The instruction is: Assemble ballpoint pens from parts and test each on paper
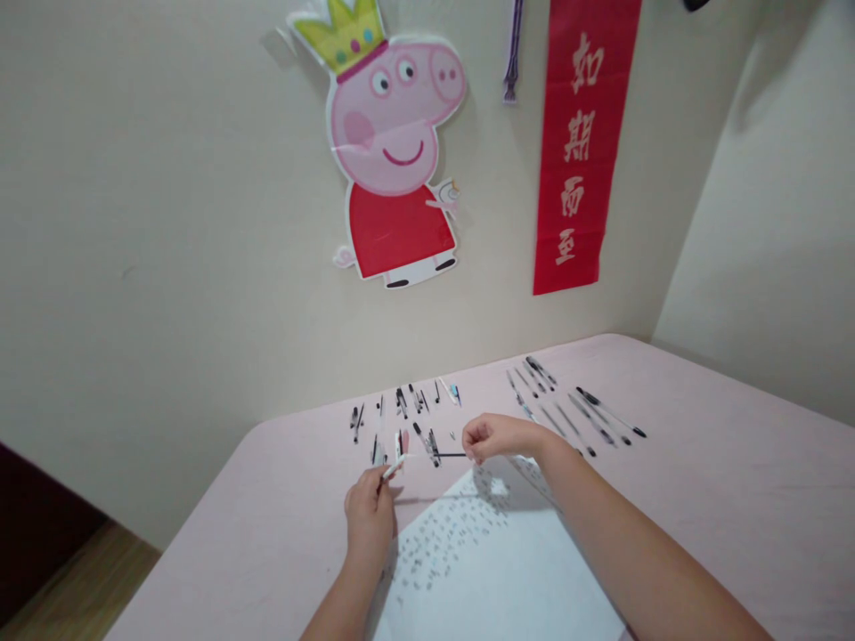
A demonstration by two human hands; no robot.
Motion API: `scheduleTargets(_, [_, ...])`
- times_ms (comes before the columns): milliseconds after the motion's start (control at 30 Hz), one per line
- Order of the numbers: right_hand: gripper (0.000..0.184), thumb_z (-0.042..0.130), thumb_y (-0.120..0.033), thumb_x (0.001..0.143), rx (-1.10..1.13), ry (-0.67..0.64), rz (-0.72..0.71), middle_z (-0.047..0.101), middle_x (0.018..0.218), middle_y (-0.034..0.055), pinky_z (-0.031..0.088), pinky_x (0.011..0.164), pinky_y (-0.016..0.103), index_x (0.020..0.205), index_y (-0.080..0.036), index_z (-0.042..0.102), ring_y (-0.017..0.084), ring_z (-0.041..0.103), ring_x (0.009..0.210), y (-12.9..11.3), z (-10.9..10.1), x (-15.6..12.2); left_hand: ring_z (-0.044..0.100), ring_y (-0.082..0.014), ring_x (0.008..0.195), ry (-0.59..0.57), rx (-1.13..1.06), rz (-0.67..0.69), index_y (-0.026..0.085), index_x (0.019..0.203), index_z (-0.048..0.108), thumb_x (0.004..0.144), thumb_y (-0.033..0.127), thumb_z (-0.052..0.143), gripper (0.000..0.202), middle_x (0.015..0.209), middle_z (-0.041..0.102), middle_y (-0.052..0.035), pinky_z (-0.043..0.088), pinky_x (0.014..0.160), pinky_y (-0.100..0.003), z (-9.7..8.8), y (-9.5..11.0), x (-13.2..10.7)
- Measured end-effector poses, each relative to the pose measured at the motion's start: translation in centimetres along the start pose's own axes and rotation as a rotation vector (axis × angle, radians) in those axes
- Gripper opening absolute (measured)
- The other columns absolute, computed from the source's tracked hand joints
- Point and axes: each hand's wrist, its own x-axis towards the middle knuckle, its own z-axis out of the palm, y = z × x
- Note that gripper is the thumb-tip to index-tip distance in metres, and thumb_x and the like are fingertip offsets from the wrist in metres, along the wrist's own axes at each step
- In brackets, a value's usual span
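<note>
My left hand [369,515] is closed around a clear pen barrel [394,466] that points up and to the right. My right hand [492,437] pinches the end of a thin black refill [451,455] that points left toward the barrel; the two are a small gap apart. Both hands hover over the far edge of a white printed sheet [494,561] on the pink table [701,499]. Just beyond the hands lie several loose pen parts [411,402].
A row of several whole pens [581,409] lies at the right rear of the table. The table stands in a wall corner; a cartoon pig cutout [394,151] and a red banner [580,142] hang on the wall. The floor [67,579] shows at left.
</note>
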Motion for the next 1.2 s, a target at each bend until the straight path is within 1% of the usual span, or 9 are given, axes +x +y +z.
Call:
scheduleTargets(100, [0.007,0.05,-0.015,0.058,0.001,-0.007,0.008,0.055,0.056,-0.0047,0.037,0.056,0.02,0.062,-0.014,0.056,0.008,0.051,0.054,0.1,-0.1,-0.1,0.06,-0.0256,0.079,0.0,0.106,0.061,0.023,0.079,0.069,0.066,0.012,0.051,0.026,0.082,0.069,-0.0058,0.044,0.075,-0.037,-0.1,0.3,0.0])
scheduleTargets(267, [0.006,0.05,-0.015,0.059,-0.022,-0.008,0.02,0.055,0.056,-0.0044,0.037,0.056,0.02,0.062,-0.014,0.055,0.008,0.052,0.055,0.0,-0.5,-0.5,0.06,-0.0269,0.086,-0.026,0.232,0.112,0.024,0.083,0.067,0.068,0.009,0.047,0.029,0.085,0.07,-0.0054,0.038,0.081,-0.04,-0.3,1.1,-0.2])
scheduleTargets(500, [0.006,0.05,-0.015,0.06,-0.032,-0.014,0.017,0.055,0.057,-0.0046,0.037,0.056,0.019,0.063,-0.014,0.055,0.008,0.053,0.055,0.2,-0.7,-0.5,0.06,-0.0255,0.085,-0.063,0.308,0.154,0.023,0.087,0.065,0.069,0.006,0.043,0.032,0.086,0.068,-0.0053,0.037,0.08,-0.039,-0.4,1.2,-0.2])
scheduleTargets(667, [0.008,0.05,-0.015,0.059,-0.051,-0.025,0.043,0.056,0.057,-0.0043,0.037,0.055,0.019,0.063,-0.014,0.056,0.008,0.052,0.054,0.1,-0.6,-0.6,0.059,-0.0239,0.087,-0.098,0.356,0.158,0.021,0.09,0.065,0.071,0.006,0.042,0.034,0.087,0.067,-0.0046,0.035,0.082,-0.04,-0.5,1.5,-0.4])
scheduleTargets(800, [0.009,0.05,-0.015,0.057,-0.07,-0.039,0.058,0.056,0.056,-0.0041,0.038,0.055,0.019,0.063,-0.013,0.057,0.008,0.052,0.054,0.1,-0.9,-0.8,0.058,-0.0226,0.088,-0.119,0.408,0.181,0.022,0.094,0.065,0.069,0.004,0.043,0.038,0.089,0.066,-0.0037,0.033,0.085,-0.041,-0.6,2.1,-0.6])
scheduleTargets(1033, [0.008,0.051,-0.017,0.059,-0.107,0.017,0.073,0.055,0.056,-0.0035,0.038,0.055,0.02,0.062,-0.014,0.056,0.009,0.05,0.054,-0.3,-1.4,-1.3,0.058,-0.022,0.088,-0.149,0.45,0.263,0.022,0.095,0.066,0.069,0.002,0.043,0.04,0.09,0.065,-0.0039,0.034,0.085,-0.041,-0.8,2.8,-0.6])
scheduleTargets(1133, [0.008,0.051,-0.018,0.061,-0.181,0.053,0.077,0.054,0.056,-0.0036,0.035,0.052,0.019,0.063,-0.013,0.057,0.008,0.048,0.053,-0.6,-0.9,-1.1,0.058,-0.0219,0.086,-0.167,0.461,0.288,0.022,0.094,0.066,0.07,0.003,0.044,0.039,0.09,0.065,-0.0038,0.035,0.084,-0.041,-0.7,3.0,-0.6])
scheduleTargets(1200, [0.008,0.053,-0.019,0.062,-0.236,0.077,0.071,0.054,0.056,-0.0034,0.034,0.051,0.019,0.064,-0.013,0.058,0.008,0.047,0.054,-0.8,-0.2,-0.7,0.058,-0.0219,0.086,-0.187,0.465,0.3,0.022,0.096,0.066,0.07,0.003,0.045,0.039,0.09,0.066,-0.004,0.035,0.083,-0.041,-0.7,3.0,-0.7])
